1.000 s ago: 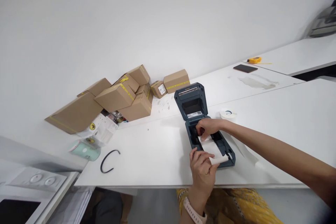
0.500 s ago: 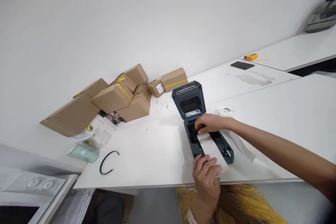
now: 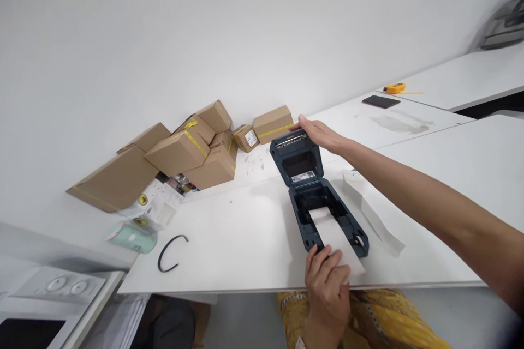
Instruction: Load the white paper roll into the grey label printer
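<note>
A dark blue label printer (image 3: 315, 196) lies on the white table (image 3: 245, 240) with its lid (image 3: 295, 158) swung up and open. A white paper strip (image 3: 338, 237) runs out of its body toward the table's front edge. My left hand (image 3: 327, 283) rests on the near end of this strip, fingers flat and together, pressing it down. My right hand (image 3: 317, 132) reaches across to the top edge of the open lid, fingers stretched over it. A second loose strip of white paper (image 3: 370, 212) lies right of the printer, under my right forearm.
A pile of cardboard boxes (image 3: 184, 150) sits against the wall at left. Packets and a mint-green roll (image 3: 133, 237) lie below them, with a black curved band (image 3: 171, 251) nearby. A phone (image 3: 380, 101) and yellow tape measure (image 3: 395, 87) lie on the far table.
My right hand left the inside of the printer and moved up to the lid's top edge. My left hand drew the paper strip farther out toward the table edge.
</note>
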### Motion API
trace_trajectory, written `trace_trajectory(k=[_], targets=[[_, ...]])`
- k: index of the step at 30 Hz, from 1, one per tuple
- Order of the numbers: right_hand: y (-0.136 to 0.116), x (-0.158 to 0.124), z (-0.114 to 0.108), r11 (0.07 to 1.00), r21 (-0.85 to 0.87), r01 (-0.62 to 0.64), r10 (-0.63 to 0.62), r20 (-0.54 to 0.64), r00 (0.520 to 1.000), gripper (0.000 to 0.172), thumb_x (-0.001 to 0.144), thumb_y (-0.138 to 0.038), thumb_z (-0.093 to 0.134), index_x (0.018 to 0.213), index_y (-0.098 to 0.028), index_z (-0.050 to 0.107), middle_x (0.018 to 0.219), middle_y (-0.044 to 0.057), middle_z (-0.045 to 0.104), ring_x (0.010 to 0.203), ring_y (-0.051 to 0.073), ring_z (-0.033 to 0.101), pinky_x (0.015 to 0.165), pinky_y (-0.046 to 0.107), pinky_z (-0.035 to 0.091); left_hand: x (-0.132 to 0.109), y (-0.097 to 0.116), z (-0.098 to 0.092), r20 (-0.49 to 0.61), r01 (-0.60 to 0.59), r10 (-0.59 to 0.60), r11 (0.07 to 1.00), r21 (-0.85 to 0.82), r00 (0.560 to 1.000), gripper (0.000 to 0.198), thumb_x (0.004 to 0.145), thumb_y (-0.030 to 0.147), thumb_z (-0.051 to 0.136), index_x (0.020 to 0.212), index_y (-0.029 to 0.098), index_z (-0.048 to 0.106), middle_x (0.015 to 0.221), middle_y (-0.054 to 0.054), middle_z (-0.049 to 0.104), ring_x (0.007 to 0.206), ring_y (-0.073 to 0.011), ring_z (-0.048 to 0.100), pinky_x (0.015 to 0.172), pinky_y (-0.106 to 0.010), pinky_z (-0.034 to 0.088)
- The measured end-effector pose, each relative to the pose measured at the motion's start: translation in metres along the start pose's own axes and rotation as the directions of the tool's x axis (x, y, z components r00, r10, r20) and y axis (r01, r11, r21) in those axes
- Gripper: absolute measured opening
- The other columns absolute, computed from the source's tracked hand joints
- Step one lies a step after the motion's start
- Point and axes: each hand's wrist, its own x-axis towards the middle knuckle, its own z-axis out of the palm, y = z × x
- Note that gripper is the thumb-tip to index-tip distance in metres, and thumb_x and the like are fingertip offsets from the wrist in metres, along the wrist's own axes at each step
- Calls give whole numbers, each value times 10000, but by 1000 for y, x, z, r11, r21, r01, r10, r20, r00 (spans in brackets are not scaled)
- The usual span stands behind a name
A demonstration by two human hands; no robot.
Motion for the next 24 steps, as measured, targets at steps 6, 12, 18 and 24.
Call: trace_trajectory(k=[6, 12, 18, 24], targets=[[-2, -70, 1, 963, -51, 266, -269, -79, 960, 463, 1020, -547, 373, 1060, -257, 732, 1133, 71, 711, 1123, 259, 620, 1025, 442, 455, -4, 5, 1, -10, 30, -29, 1000, 10, 1000, 307, 838, 5, 473, 935, 229, 660, 1031, -36, 780, 1012, -197, 716, 1021, -454, 550], [20, -184, 4, 923, -125, 363, -371, -50, 927, 311, 991, -309, 483, 1262, -320, 637, 1352, 76, 626, 1282, 288, 554, 1087, 515, 439, -8, 9, 2, -47, 78, -76, 996, 44, 996, 314, 827, -8, 496, 910, 233, 679, 959, -54, 725, 929, -193, 693, 970, -437, 575], [50, -246, 24, 915, -196, 352, -374, -88, 923, 369, 931, -185, 560, 1266, -318, 641, 1338, 79, 646, 1333, 313, 521, 1064, 551, 460, -14, 14, 3, -103, 68, -55, 990, 124, 993, 294, 862, 10, 536, 894, 244, 710, 912, -43, 675, 894, -178, 643, 1023, -415, 495], [62, -270, 44, 992, -67, 106, -120, -256, 959, 157, 952, -267, 577, 1035, -335, 691, 1352, 49, 620, 1340, 312, 501, 1080, 550, 434, -20, 17, 3, -126, 101, -80, 980, 174, 989, 305, 857, 6, 570, 902, 265, 723, 903, -32, 659, 881, -174, 612, 1049, -410, 422]])
